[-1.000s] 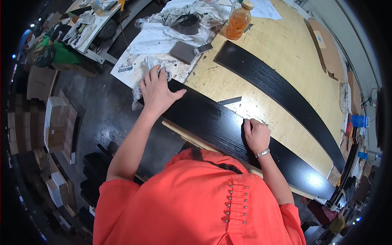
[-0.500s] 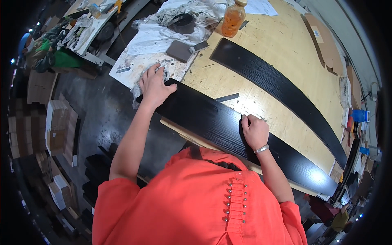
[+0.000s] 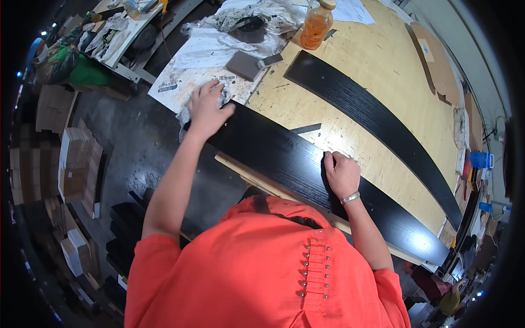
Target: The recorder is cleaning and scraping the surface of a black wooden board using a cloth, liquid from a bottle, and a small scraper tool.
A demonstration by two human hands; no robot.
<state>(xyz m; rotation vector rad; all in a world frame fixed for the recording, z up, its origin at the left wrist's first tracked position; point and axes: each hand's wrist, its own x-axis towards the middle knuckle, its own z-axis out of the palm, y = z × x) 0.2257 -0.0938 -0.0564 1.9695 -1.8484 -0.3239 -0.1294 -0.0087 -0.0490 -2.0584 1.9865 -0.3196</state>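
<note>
A long black board [image 3: 284, 156] with visible wood grain lies diagonally along the near edge of the worktable. Over its far-left end, my left hand [image 3: 208, 112] has its fingers outstretched and the thumb apart, beside and partly over a crumpled whitish cloth or film [image 3: 184, 117]. My right hand [image 3: 343, 176] is closed in a fist against the board's middle. Something small and dark shows by its thumb, but its kind is hidden. Beyond lies a second, curved black board [image 3: 377, 117].
On the table [image 3: 366, 49] are a jar of orange liquid [image 3: 316, 26], a grey block [image 3: 243, 65], a thin dark strip [image 3: 306, 129] and stained cloths with a dark bowl [image 3: 249, 28]. Cardboard [image 3: 432, 60] lies at the far right. Stacked panels [image 3: 79, 164] stand at left.
The view has shifted slightly. My left hand has moved a little at the board's end, while the right fist stays at the same place on the board.
</note>
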